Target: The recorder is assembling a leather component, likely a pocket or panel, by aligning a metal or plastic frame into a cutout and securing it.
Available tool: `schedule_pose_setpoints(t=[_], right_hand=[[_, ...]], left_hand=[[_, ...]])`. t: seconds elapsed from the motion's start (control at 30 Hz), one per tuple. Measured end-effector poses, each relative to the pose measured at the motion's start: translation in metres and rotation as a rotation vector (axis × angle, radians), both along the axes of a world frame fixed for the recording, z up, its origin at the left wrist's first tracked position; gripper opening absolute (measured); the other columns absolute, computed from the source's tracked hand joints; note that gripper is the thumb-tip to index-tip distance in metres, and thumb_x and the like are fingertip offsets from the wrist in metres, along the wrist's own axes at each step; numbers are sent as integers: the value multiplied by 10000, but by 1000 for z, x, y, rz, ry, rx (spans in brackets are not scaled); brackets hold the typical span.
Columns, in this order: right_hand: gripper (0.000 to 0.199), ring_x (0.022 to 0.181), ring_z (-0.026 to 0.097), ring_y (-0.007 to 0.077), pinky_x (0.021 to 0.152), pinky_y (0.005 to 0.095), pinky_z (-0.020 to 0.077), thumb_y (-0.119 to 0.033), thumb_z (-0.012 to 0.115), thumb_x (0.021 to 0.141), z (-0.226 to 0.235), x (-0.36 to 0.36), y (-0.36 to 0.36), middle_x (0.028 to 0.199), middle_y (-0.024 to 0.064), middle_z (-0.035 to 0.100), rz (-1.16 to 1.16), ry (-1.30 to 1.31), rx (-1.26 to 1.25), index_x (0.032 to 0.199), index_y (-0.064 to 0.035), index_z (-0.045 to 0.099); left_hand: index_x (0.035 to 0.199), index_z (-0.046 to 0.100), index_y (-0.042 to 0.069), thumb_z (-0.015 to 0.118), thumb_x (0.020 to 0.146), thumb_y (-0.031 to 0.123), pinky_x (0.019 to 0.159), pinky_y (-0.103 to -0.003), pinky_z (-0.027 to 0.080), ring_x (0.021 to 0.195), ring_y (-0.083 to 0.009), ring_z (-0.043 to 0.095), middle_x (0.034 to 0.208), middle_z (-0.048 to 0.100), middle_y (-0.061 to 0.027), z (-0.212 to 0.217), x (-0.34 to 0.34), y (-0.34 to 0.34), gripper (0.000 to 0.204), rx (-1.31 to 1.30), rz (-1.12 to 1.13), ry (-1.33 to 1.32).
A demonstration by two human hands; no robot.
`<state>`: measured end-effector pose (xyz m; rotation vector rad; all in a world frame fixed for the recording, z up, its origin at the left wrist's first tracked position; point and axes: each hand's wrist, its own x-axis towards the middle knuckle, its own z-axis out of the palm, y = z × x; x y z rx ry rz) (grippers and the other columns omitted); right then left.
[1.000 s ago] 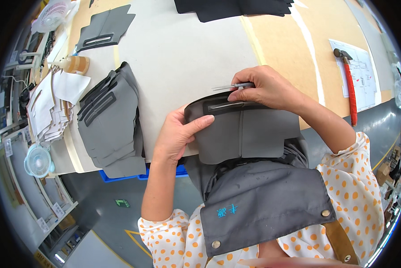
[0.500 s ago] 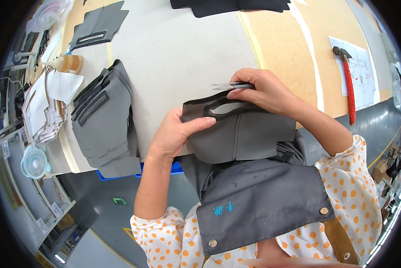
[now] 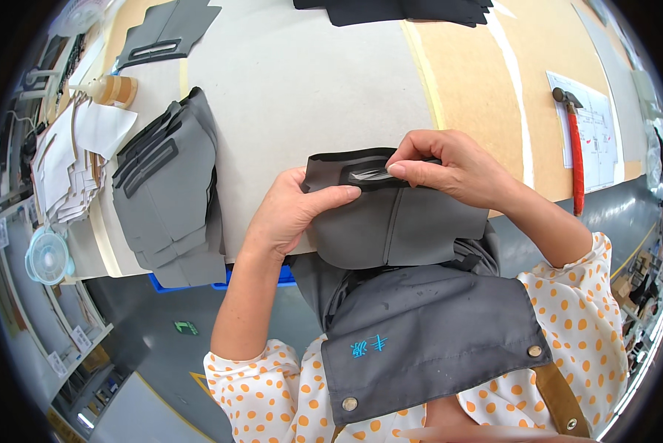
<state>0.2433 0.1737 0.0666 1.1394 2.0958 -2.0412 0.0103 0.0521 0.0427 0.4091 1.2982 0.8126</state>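
Observation:
A grey fabric panel (image 3: 398, 225) with a dark band and a slot opening along its top edge hangs off the front of the worktable (image 3: 309, 81). My left hand (image 3: 291, 210) grips the panel's left side, thumb laid across the cloth. At the slot, my right hand (image 3: 453, 166) pinches the dark top band, fingertips on a shiny strip. A grey apron (image 3: 427, 340) covers my lap below the panel.
A stack of similar grey panels (image 3: 173, 188) lies to the left. Beyond it are white paper pieces (image 3: 69, 159), a small bottle (image 3: 114, 90) and a round clear lid (image 3: 47, 258). A red-handled hammer (image 3: 574, 148) rests at the right. Black fabric (image 3: 398, 9) lies at the far edge.
Both hands have stayed on the panel. My right fingers have shifted along the slot at the top band, and my left thumb has moved slightly across the cloth.

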Motion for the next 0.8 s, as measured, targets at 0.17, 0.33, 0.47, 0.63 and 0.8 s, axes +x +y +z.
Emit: schedule_pose_setpoints(t=[0.17, 0.33, 0.47, 0.63, 0.8], right_hand=[[272, 773, 554, 56, 680, 235, 459, -283, 689, 1028, -5, -5, -2, 839, -19, 639, 18, 14, -6, 1001, -13, 701], [272, 755, 548, 53, 662, 229, 446, -282, 687, 1029, -3, -7, -1, 813, -21, 628, 26, -4, -25, 969, -16, 696], [269, 747, 544, 51, 662, 229, 445, -277, 687, 1029, -5, -7, -2, 805, -20, 625, 19, -17, -9, 959, -17, 694], [256, 723, 530, 45, 641, 225, 431, -268, 686, 1028, -5, -7, -3, 794, -23, 623, -3, -14, -17, 936, -29, 688], [257, 711, 529, 45, 631, 224, 424, -272, 690, 1026, -6, -6, -4, 776, -27, 618, -2, -18, -3, 923, -36, 686]], left_hand=[[1134, 738, -16, 849, 823, 74, 854, -303, 568, 938, -145, 712, 1044, 761, -92, -1, 1, -1, 341, 21, -6, 4], [1143, 730, -24, 852, 818, 69, 845, -304, 572, 925, -154, 717, 1041, 759, -101, 0, 2, 0, 360, -6, -13, 10], [1145, 726, -31, 854, 815, 68, 839, -302, 574, 918, -156, 720, 1037, 758, -106, 0, 2, -1, 369, 9, -1, -14], [1140, 723, -45, 857, 812, 68, 837, -301, 576, 919, -158, 722, 1029, 758, -114, 0, 3, -1, 372, 6, -6, 8], [1137, 724, -43, 858, 810, 64, 838, -302, 577, 913, -161, 723, 1021, 759, -117, 1, 4, -1, 369, 5, 0, 2]])
